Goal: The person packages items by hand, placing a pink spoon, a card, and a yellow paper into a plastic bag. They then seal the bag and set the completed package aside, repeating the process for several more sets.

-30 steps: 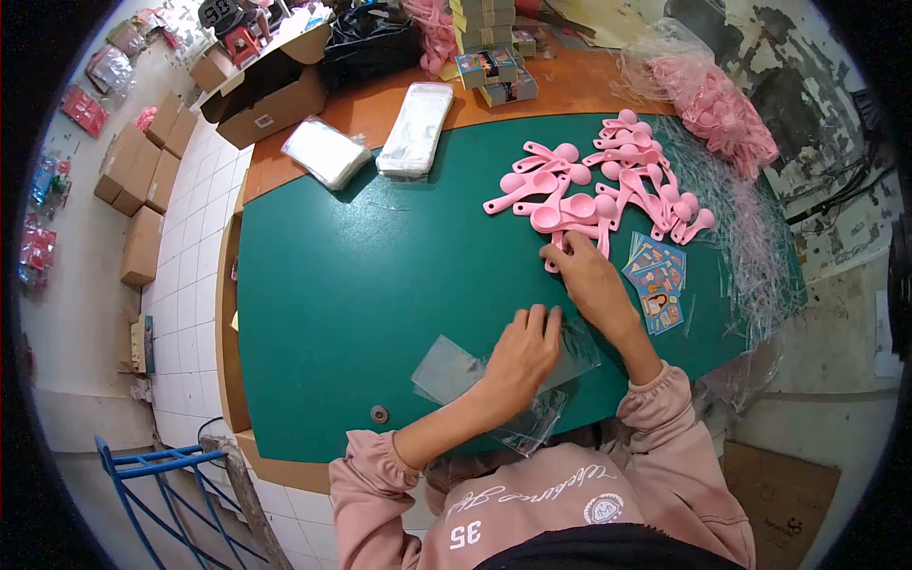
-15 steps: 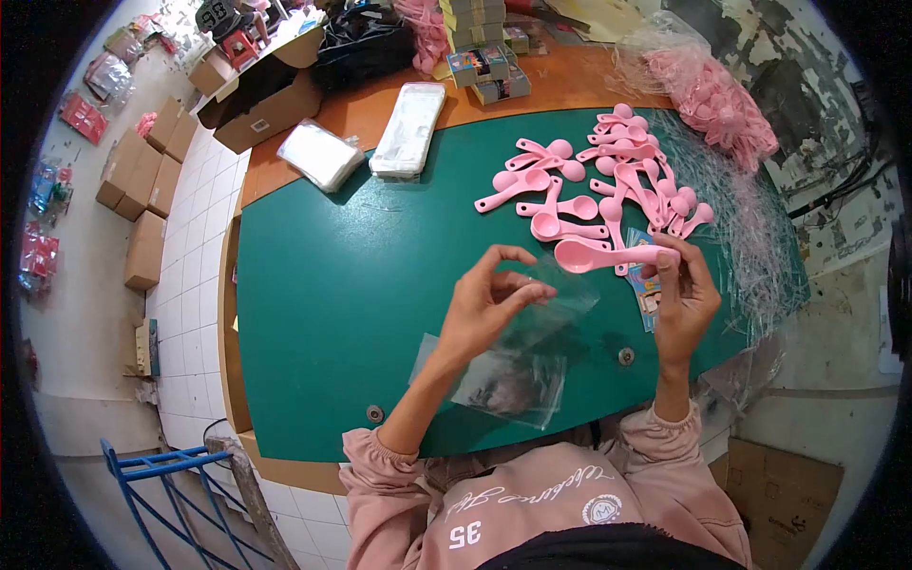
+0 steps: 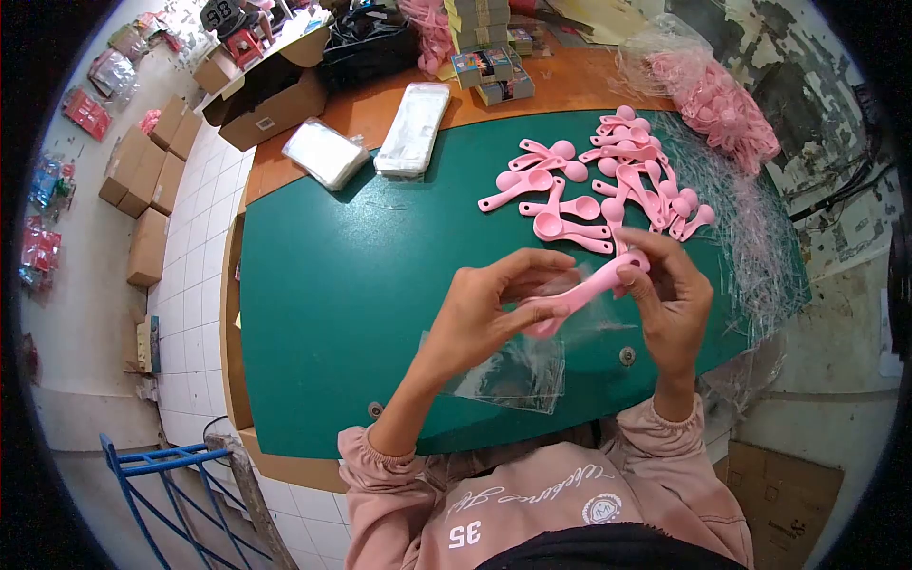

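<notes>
Pink spoon (image 3: pixel 587 289) is held up over the green worktop (image 3: pixel 332 285), slanting between the person's two hands, bowl end low toward the left hand (image 3: pixel 484 313) and handle end high in the right hand (image 3: pixel 674 304). The right fingers are clamped on the handle tip. The left fingers are pinched together on a clear bag (image 3: pixel 584 318) at the spoon's bowl end; the film is so thin and glossy that it cannot be told how far the bowl sits inside it.

Directly beneath lies a flat stack of clear bags (image 3: pixel 508 375), and beyond the hands a loose pile of spoons (image 3: pixel 608 190) is spread on the worktop.

The weak point looks to be the bag's mouth. A light pinch on slippery film could let it close or slide off the bowl, and the bowl's broad edge could catch and crease or tear the plastic if pushed at an angle. The spoon is gripped only at its tip, so it could twist and drop onto the stack below.
</notes>
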`<state>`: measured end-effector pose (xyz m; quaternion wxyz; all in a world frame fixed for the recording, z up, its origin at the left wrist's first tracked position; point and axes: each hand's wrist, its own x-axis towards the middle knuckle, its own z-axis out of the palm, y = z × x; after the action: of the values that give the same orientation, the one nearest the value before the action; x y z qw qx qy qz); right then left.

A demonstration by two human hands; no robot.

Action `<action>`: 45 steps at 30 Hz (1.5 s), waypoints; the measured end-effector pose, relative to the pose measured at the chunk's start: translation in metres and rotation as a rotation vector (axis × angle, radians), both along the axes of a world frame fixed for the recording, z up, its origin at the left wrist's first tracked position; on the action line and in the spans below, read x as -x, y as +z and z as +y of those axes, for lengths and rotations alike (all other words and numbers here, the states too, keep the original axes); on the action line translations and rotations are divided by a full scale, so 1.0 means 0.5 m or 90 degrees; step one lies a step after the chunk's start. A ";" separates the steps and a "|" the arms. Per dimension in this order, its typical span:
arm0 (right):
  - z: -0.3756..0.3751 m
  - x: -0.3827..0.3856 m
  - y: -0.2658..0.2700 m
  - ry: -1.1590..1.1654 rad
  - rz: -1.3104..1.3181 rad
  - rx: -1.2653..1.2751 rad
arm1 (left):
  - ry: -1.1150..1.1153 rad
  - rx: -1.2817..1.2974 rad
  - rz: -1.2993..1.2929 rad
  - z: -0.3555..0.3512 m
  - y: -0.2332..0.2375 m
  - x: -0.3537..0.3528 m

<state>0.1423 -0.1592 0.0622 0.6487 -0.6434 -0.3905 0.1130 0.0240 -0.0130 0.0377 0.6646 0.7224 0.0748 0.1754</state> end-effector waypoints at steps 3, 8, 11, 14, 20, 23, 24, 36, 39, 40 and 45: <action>-0.001 0.007 -0.002 -0.033 0.047 -0.083 | -0.054 -0.104 0.100 0.018 0.020 0.029; -0.017 0.015 -0.036 0.005 -0.007 -0.056 | -0.059 -0.049 0.120 -0.009 0.006 0.047; -0.013 0.017 -0.055 0.114 -0.136 -0.006 | -0.101 -0.039 0.215 -0.015 0.008 0.049; -0.030 0.022 -0.062 0.205 -0.226 0.064 | -0.083 -0.048 0.234 -0.021 -0.015 0.055; -0.066 0.028 -0.077 0.225 -0.036 0.070 | -0.089 0.042 0.116 -0.051 -0.068 0.045; -0.072 0.030 -0.071 0.186 -0.071 0.122 | -0.080 0.052 0.124 -0.050 -0.055 0.041; -0.070 0.035 -0.072 0.189 -0.086 0.125 | -0.081 0.055 0.165 -0.048 -0.051 0.040; -0.098 -0.019 -0.097 0.093 0.012 0.088 | -0.079 0.251 0.121 -0.050 -0.029 0.053; -0.149 -0.088 -0.157 -0.302 -0.193 0.452 | -0.068 0.270 0.147 -0.024 -0.052 0.063; -0.163 -0.097 -0.184 -0.380 -0.324 0.566 | -0.059 0.277 0.136 -0.025 -0.060 0.062; -0.183 -0.120 -0.207 -0.360 -0.193 0.551 | -0.043 0.300 0.151 -0.033 -0.081 0.059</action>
<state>0.2021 -0.2506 -0.0413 0.2657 -0.9410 -0.2093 -0.0098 -0.0054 -0.0297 -0.0026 0.8067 0.5652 0.1667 0.0445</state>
